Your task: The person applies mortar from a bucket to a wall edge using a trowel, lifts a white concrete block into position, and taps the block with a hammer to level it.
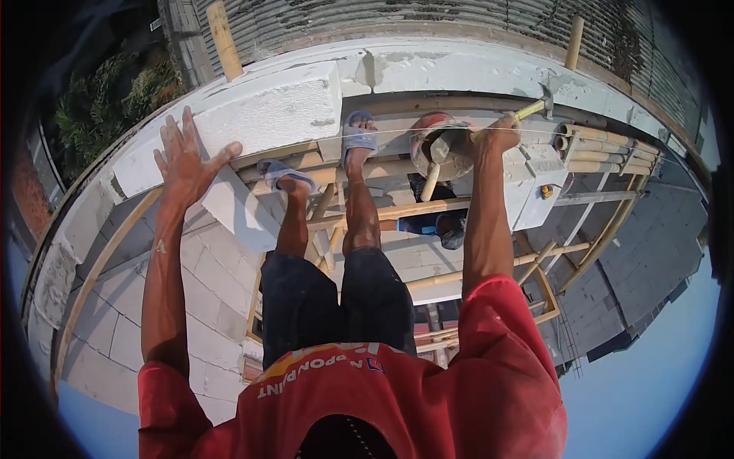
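My left hand (187,161) lies with spread fingers on a white lightweight block (260,107) atop the wall. My right hand (501,131) grips a hammer (539,103) by its yellow handle, head raised, above a red bucket (428,136) crusted with mortar. A stick or handle (431,180) stands in the bucket. A thin taut string (329,138) runs along the wall in front of both hands. Another pale block (237,206) leans below my left hand. A small yellow tool (547,191) sits on white blocks (527,206) at my right.
I am on a bamboo scaffold (413,210), my sandalled feet (359,134) on its poles, high beside a block wall (153,298). Something dark with blue trim (443,226) shows below. Corrugated roofing (420,19) lies beyond the wall top. Upright bamboo posts (225,42) and trees (103,99) stand there.
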`<state>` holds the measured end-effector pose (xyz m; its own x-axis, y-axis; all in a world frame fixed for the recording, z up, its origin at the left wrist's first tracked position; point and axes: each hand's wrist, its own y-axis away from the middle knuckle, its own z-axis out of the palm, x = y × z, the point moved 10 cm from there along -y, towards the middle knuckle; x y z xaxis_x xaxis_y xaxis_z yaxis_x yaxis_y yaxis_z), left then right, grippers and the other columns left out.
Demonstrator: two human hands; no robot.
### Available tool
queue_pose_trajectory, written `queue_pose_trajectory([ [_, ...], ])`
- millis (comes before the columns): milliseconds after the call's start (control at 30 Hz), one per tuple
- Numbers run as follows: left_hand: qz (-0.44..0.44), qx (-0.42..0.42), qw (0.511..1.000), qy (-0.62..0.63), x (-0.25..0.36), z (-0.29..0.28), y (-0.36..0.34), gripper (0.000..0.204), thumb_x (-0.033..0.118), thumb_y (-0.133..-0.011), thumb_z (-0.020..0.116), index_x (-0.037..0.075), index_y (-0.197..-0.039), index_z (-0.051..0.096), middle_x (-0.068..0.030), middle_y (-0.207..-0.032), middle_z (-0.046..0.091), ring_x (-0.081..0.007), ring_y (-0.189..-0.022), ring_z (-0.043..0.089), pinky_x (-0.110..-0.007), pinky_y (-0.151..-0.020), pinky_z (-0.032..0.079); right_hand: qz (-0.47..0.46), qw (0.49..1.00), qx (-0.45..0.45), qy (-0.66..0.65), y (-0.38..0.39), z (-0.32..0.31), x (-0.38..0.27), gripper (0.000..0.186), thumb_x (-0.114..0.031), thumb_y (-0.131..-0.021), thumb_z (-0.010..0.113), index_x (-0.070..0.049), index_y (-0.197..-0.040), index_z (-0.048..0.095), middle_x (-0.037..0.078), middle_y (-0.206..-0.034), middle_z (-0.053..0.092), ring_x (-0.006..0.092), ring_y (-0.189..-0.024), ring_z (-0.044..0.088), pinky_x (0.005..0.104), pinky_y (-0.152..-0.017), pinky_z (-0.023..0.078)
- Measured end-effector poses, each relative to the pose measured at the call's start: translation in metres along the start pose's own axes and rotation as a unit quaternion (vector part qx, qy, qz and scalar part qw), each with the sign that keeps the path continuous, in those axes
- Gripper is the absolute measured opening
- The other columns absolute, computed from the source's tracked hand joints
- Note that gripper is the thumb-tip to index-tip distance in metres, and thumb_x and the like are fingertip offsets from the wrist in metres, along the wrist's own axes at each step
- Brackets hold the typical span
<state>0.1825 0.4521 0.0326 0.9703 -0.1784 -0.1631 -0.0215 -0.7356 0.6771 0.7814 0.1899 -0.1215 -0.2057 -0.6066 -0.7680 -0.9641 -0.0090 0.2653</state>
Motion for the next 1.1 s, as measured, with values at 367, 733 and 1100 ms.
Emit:
queue_pose_trajectory([
  [367,0.031,-0.08,0.994,-0.061,0.012,0.008,-0.02,0.13,0.083,-0.079,0.056,-0.008,-0.156,0.004,-0.0403,-0.158,0.004,-0.0527,-0.149,0.003,-0.061,-0.119,0.01,0.12,0.982,-0.006,0.147,-0.087,0.072,0.014,0.066,-0.042,-0.086,0.074,0.003,-0.129,0.052,0.028,-0.129,0.055,0.0411,-0.116,0.06,0.0491,-0.093,0.054],
  [733,0.025,-0.135,0.979,-0.153,0.001,0.001,-0.026,0.135,0.088,-0.078,0.049,-0.016,-0.152,0.003,-0.0467,-0.153,0.009,-0.0528,-0.149,0.006,-0.059,-0.12,0.01,0.122,0.777,-0.222,0.576,0.086,-0.065,0.214,0.055,-0.049,-0.09,0.063,-0.013,-0.131,0.06,0.022,-0.133,0.053,0.0435,-0.124,0.053,0.0578,-0.096,0.048],
  [1100,0.174,-0.03,0.975,-0.137,0.029,-0.004,-0.035,0.133,0.087,-0.077,0.053,-0.015,-0.151,0.012,-0.0369,-0.16,0.002,-0.0442,-0.153,-0.005,-0.065,-0.117,-0.003,0.051,0.826,-0.142,0.543,0.108,-0.085,0.232,0.065,-0.045,-0.086,0.068,0.0,-0.129,0.05,0.023,-0.117,0.064,0.0438,-0.115,0.062,0.0533,-0.093,0.053],
])
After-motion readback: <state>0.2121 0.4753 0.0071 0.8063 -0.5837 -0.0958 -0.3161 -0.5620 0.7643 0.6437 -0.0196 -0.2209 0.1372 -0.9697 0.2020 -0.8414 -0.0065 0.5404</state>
